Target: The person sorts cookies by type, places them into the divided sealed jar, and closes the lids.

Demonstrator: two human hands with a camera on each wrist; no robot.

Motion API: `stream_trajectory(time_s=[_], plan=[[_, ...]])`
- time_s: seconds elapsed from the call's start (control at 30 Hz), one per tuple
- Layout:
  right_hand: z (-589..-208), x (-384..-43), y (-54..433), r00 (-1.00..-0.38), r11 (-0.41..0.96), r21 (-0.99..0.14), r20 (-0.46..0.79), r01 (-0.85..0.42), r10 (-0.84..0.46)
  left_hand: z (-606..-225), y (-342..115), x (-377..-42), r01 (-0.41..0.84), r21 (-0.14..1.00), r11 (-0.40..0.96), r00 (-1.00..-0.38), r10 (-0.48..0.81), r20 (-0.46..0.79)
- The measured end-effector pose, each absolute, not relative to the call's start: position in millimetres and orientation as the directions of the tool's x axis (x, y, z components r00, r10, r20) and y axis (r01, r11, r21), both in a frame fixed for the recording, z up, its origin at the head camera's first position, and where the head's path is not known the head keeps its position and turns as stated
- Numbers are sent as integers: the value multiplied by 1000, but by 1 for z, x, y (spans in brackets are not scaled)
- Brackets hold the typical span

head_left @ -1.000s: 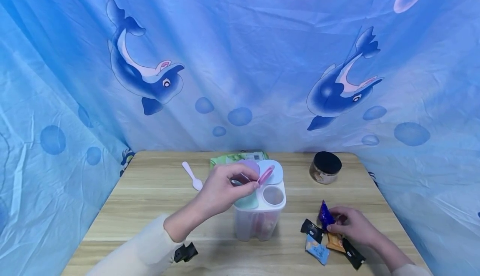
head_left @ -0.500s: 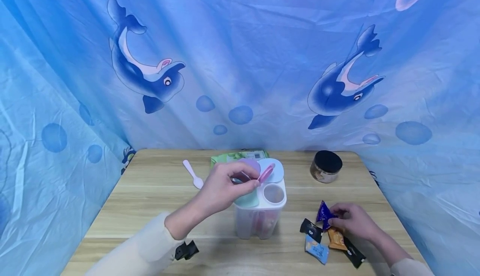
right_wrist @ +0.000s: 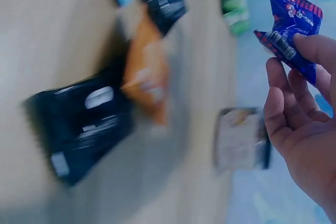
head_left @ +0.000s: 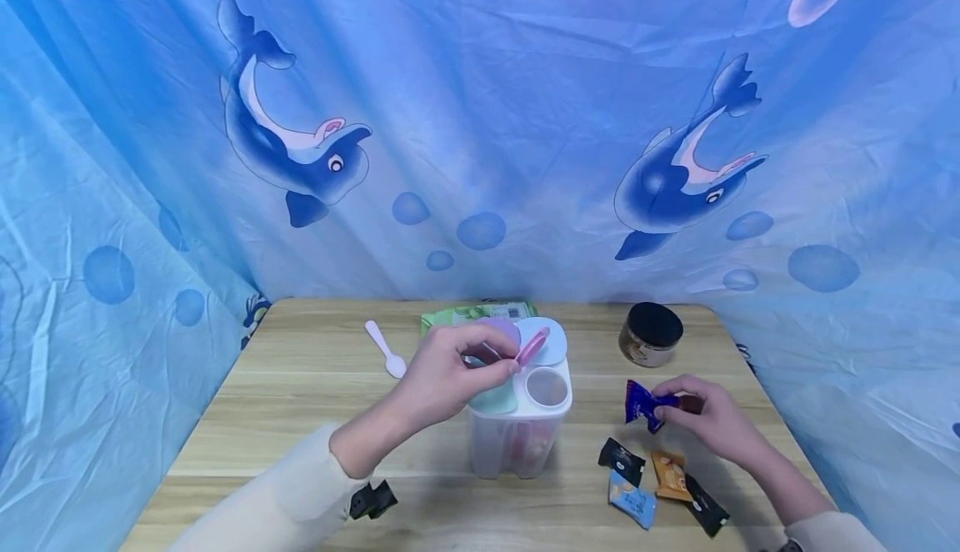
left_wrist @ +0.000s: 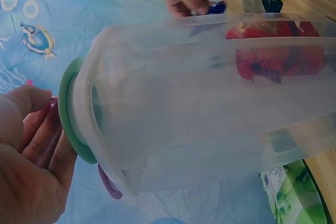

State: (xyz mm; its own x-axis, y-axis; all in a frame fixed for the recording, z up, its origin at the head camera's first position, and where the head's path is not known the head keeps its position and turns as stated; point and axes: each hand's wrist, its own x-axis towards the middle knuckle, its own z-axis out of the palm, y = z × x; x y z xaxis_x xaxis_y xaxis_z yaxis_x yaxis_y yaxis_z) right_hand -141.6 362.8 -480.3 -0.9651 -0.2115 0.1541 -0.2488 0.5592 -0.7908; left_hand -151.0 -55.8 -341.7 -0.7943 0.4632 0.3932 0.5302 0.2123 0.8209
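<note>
In the head view my left hand [head_left: 450, 368] pinches a raised pink lid [head_left: 533, 347] beside a round opening [head_left: 547, 388] of a clear storage container [head_left: 517, 452]. The container's other lids, mint, purple and pale blue, lie flat on its white top. Red-wrapped pieces [left_wrist: 281, 59] show through its wall in the left wrist view. My right hand [head_left: 712, 419] holds a blue wrapped candy [right_wrist: 295, 30] between thumb and fingers, above the table to the right of the container. Below it lie an orange packet [head_left: 670, 475], a light blue packet [head_left: 632, 499] and two black packets [head_left: 622, 461].
A jar with a black lid [head_left: 652, 331] stands at the back right. Behind the container lies a green packet [head_left: 450, 318]. A pale pink spoon [head_left: 386, 350] is on the left of the wooden table [head_left: 300, 385]. One black packet [head_left: 382, 499] sits near my left sleeve.
My right hand has taken the blue candy up off the small pile and moved it away from me, toward the jar. The left hand keeps its hold on the pink lid.
</note>
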Motion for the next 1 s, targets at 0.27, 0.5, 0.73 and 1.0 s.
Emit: stream_trajectory(time_s=[0.27,0.5,0.73,1.0], plan=[[-431,-141,341,-925,548,-746,270,-377,-269,-343,-56,-152,531,821,208,-793,463,396],[-384,-139,318,-901,583,-686,345,-434,-265,-345,-57,-152,523,829,198,-793,469,389],[-351,-137,292,-826,473,-676,457,-564,-330,-344,-56,-153,529,827,192,-787,476,393],[-340,-133,256,-769,384,-666,534,-639,-352,-345,-58,-154,530,822,208,-791,469,392]])
